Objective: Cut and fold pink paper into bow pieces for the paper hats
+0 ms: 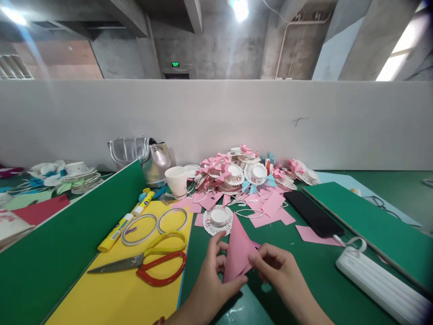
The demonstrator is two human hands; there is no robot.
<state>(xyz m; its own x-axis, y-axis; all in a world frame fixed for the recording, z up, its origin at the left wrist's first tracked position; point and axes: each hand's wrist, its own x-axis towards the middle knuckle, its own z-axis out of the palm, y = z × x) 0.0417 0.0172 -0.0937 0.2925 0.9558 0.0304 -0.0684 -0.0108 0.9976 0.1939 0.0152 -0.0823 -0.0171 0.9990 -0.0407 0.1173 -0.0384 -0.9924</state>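
A folded piece of pink paper (237, 253) stands upright between my two hands, its pointed tip at the top. My left hand (216, 275) grips its left side and lower edge, fingers behind and thumb in front. At the right edge, my right hand (275, 264) pinches the paper between thumb and fingers. Just behind the paper, a small white paper hat with a lacy brim (218, 218) lies on the green table. Scissors (142, 261) with red and yellow handles rest to the left on yellow paper (111, 293).
Behind are a pile of paper hats with pink bows (233, 169), pink paper squares (272, 204) and a paper cup (176, 180). Tape rings (139, 229) and glue sticks (115, 232) lie left, beside a green divider (84, 225). A phone (313, 213) and power strip (379, 284) lie right.
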